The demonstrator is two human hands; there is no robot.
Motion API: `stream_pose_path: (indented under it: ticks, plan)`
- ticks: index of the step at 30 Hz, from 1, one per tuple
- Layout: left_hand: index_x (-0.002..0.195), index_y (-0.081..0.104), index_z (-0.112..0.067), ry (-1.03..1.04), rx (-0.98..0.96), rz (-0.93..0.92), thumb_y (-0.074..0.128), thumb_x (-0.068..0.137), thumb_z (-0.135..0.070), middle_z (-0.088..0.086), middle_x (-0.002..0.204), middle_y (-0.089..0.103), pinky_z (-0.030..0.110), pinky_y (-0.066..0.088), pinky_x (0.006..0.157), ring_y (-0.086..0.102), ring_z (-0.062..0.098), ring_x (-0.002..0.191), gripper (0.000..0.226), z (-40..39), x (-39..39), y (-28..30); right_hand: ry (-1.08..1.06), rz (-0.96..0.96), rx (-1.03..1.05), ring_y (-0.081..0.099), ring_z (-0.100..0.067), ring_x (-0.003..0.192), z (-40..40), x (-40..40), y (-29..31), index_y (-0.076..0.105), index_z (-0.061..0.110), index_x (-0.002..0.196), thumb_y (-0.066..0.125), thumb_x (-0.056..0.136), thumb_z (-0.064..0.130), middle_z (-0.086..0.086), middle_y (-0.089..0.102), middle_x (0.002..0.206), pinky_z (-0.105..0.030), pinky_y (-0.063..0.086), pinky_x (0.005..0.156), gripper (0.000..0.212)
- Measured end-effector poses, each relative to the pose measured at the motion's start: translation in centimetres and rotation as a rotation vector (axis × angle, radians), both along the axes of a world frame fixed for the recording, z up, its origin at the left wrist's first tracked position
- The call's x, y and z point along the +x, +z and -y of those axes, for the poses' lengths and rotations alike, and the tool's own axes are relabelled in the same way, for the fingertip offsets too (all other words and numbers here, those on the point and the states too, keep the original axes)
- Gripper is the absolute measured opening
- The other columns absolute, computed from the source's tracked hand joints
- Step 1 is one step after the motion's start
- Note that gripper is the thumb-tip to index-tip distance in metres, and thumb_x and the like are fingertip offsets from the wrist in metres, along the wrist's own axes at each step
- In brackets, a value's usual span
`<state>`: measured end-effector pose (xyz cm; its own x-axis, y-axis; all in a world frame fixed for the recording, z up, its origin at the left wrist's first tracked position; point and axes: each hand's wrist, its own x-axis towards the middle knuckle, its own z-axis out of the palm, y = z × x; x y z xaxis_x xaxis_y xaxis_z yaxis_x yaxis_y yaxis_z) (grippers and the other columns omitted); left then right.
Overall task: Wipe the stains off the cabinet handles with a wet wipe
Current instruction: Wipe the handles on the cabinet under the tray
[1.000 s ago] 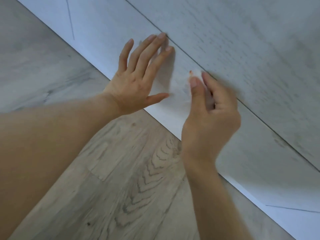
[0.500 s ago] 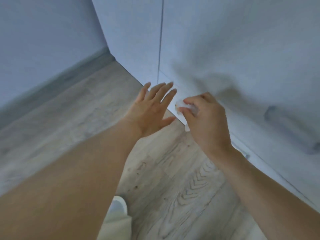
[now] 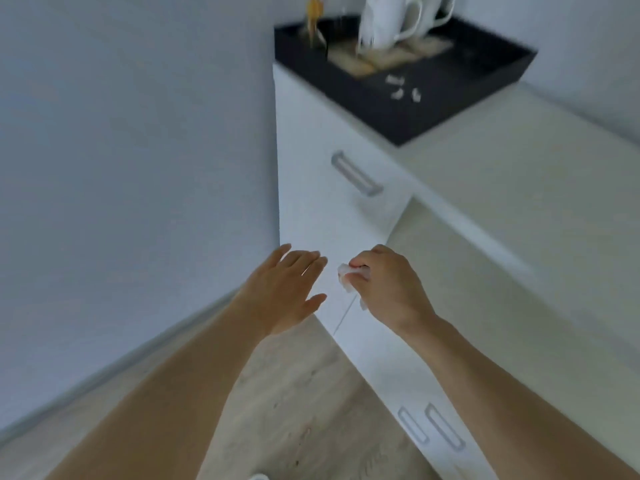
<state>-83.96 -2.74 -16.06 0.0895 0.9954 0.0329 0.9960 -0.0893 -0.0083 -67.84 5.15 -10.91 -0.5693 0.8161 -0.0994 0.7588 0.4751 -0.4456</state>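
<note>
While the white cabinet (image 3: 346, 220) fills the corner, its drawer handle (image 3: 356, 173) above and two door handles (image 3: 431, 426) below look unwiped at this moment. The left hand (image 3: 287, 289) hangs flat, fingers spread and empty; the right hand (image 3: 388, 282) pinches the crumpled wet wipe (image 3: 346, 275) near the door seam, likely between handles, with the next move a reach to one.

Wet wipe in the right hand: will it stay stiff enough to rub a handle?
Probably floppy: the wet wipe sits crumpled, drooping below the right hand. Likely light, held by pinching fingers alone. It needs pressing against the handle.
</note>
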Motion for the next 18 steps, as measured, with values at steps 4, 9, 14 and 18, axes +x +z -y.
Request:
stream_pose_path:
  ticks: [4, 9, 14, 18]
  plan:
    - [0.152, 0.022, -0.017, -0.020, 0.087, -0.021, 0.034, 0.100, -0.050, 0.002, 0.157, 0.024, 0.035, 0.004, 0.119, 0.025, 0.019, 0.143, 0.062, -1.9, -4.2, 7.3, 0.017, 0.005, 0.114, 0.061, -0.018, 0.094, -2.3, -3.4, 7.1, 0.065, 0.013, 0.106, 0.054, 0.095, 0.025, -0.002, 0.057, 0.107, -0.026, 0.048, 0.079, 0.020]
    - [0.152, 0.014, -0.022, -0.034, 0.089, -0.078, 0.031, 0.100, -0.050, 0.000, 0.160, 0.015, 0.034, 0.002, 0.118, 0.018, 0.021, 0.146, 0.061, -6.1, -6.8, 11.4, -0.037, -0.057, 0.198, 0.050, -0.009, 0.071, -4.9, -5.5, 11.2, 0.067, 0.011, 0.102, 0.055, 0.095, 0.027, 0.002, 0.054, 0.096, -0.007, 0.032, 0.057, 0.022]
    - [0.153, 0.003, -0.022, -0.062, 0.056, -0.145, 0.037, 0.101, -0.046, 0.000, 0.162, 0.002, 0.033, -0.007, 0.113, 0.006, 0.022, 0.148, 0.067, -11.0, -7.3, 11.8, -0.096, -0.056, 0.199, 0.059, -0.015, 0.086, -8.3, -5.8, 12.4, 0.065, 0.011, 0.110, 0.055, 0.095, 0.031, -0.004, 0.059, 0.110, -0.018, 0.042, 0.075, 0.026]
    - [0.152, -0.008, -0.022, -0.053, 0.019, -0.198, 0.037, 0.100, -0.045, 0.001, 0.161, -0.012, 0.034, -0.016, 0.109, -0.008, 0.024, 0.148, 0.073, -14.7, -8.3, 11.1, -0.099, -0.068, 0.217, 0.058, -0.015, 0.088, -11.5, -6.7, 12.5, 0.063, 0.013, 0.114, 0.058, 0.094, 0.029, -0.004, 0.058, 0.113, -0.018, 0.039, 0.073, 0.026]
